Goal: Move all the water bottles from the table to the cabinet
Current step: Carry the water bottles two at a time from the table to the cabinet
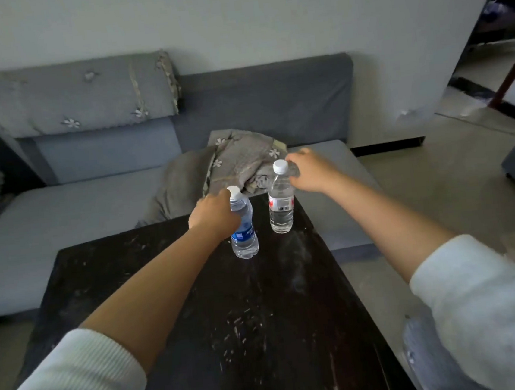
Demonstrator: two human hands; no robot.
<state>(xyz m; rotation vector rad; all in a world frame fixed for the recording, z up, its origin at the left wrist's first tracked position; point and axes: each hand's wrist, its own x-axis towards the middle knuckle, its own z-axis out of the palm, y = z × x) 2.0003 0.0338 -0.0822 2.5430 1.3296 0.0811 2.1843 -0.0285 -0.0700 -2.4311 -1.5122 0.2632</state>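
Nearest are two pale sleeves pushed up the forearms, and both arms reach forward over a dark, scuffed table (201, 341) streaked with pale scratches. At its far end stand two water bottles, upright, near each other but apart.

The left hand (212, 213) is wrapped round the upper body of the blue-label bottle (243, 227), fingers curled about it from the left; the base looks to be on the table. The right hand (309, 172) comes at the clear bottle (280, 199), with its white cap and red-and-white label, from the right. Its fingers lie against the shoulder just under the cap; whether they have closed round it I cannot tell, since the bottle hides them.

This reads as the pick-up step, one bottle per hand, with nothing yet carried off. The next move calls for a firm grip on both, a straight lift, then a turn away toward the cabinet, which is not in view.

Just past the table edge lies a crumpled grey cloth (231, 162) with small flowers on the seat of a grey-blue sofa (260, 106). Another flowered cover drapes the left backrest. Behind is a plain pale wall; at far right a doorway opens on a tiled floor.
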